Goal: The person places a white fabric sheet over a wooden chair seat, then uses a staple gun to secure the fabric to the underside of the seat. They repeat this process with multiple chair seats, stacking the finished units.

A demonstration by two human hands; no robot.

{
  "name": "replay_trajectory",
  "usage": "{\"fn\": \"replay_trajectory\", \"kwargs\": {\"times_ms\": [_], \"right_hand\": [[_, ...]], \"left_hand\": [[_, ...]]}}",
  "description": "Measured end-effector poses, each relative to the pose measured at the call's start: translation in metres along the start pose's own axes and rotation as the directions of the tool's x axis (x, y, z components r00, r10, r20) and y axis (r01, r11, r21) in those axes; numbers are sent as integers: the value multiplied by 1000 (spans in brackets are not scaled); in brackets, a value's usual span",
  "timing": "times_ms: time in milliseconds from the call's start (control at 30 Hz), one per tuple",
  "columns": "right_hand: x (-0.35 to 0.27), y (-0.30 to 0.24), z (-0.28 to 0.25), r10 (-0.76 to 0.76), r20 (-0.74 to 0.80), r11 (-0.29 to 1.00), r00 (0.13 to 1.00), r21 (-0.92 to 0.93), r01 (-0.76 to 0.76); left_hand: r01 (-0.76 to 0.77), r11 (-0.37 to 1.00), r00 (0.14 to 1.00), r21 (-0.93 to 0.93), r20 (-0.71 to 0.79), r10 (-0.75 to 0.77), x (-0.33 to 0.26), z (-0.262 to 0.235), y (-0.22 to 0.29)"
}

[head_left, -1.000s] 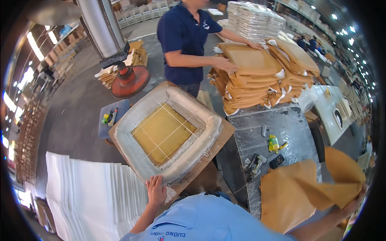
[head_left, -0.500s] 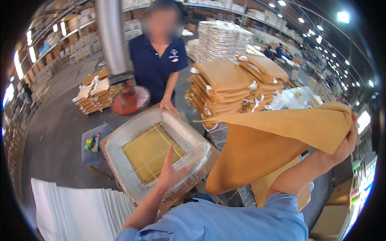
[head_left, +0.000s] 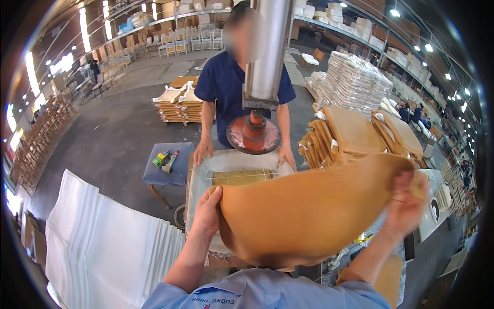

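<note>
- The left hand [head_left: 207, 212] grips the left edge of a tan cover [head_left: 303, 211], its fingers [head_left: 213, 194] curled over the rim and clenched on the material.
- The right hand [head_left: 406, 203] (blurred in this view) clutches the same tan cover at its upper right edge, fingers closed on it.
- The tan cover hangs spread between the two hands, held up in the air and bowed like a shallow dome; it hides the near half of what lies below.
- Just beyond the left fingers sits a white padded seat frame [head_left: 226, 162] on the counter [head_left: 193, 170], with a yellowish panel [head_left: 241, 177] showing in its middle.
- Left of the left fingers and lower, a fanned stack of white sheets [head_left: 108, 247] lies spread out.
- Across the frame, a co-worker in a dark blue shirt [head_left: 224, 87] rests a hand on each far corner of the white padding.
- Above the frame hangs a round red press plate [head_left: 254, 135] under a grey steel column [head_left: 267, 46].
- Further left of the left fingers, a small blue stool [head_left: 170, 167] carries a few small tools.
- Beyond the right fingers stand piles of tan cushions [head_left: 355, 136], and behind them a tall heap of white pieces [head_left: 355, 82].
- Far back on the floor, another pallet of cushions [head_left: 177, 103].
</note>
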State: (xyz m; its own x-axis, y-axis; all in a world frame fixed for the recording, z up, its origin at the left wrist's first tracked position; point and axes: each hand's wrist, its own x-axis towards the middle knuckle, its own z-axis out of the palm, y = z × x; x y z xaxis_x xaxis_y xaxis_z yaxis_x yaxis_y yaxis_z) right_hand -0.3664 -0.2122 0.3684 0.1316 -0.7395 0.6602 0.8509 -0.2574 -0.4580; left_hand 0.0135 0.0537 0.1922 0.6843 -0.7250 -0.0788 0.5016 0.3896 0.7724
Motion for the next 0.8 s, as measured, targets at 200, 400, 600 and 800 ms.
{"fn": "replay_trajectory", "kwargs": {"times_ms": [200,400,600,800], "right_hand": [[43,225,-56,475,-491,842,730,12,-540],[130,291,-24,549,-436,816,713,95,-570],[232,281,49,521,-224,849,824,40,-526],[255,271,85,524,-254,843,813,18,-538]], "left_hand": [[11,930,920,368,-368,135,130,-45,45],[-243,654,827,716,-200,526,227,-12,173],[-471,525,687,709,-79,723,239,63,314],[-563,449,664,694,55,746,220,73,338]]}}
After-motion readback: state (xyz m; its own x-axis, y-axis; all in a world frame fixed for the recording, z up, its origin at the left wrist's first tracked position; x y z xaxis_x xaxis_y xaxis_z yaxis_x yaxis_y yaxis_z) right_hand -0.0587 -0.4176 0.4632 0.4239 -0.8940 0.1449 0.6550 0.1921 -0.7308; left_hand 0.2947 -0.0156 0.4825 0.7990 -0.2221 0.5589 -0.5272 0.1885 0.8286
